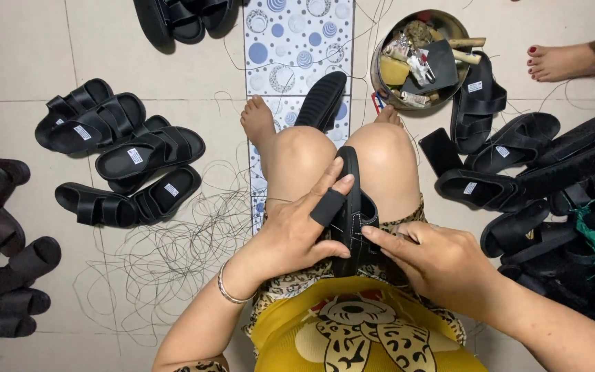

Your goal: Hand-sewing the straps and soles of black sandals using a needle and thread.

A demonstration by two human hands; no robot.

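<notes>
Both hands grip one black sandal (350, 210) held on edge between the knees. The left hand (296, 231) closes round its left side, thumb under, a black guard on the index finger (328, 207). The right hand (441, 262) pinches the strap from the right, forefinger pressed on the stitching. Loose thread (173, 241) lies left of the grip; a round tin (387, 52) of tools stands beyond it, more sandals (132, 155) to both sides.

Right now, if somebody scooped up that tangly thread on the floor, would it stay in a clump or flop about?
The thread would probably flop and trail, since it lies in thin, loose loops. It looks very light for its spread. It may snag: strands run near the black sandals.
</notes>
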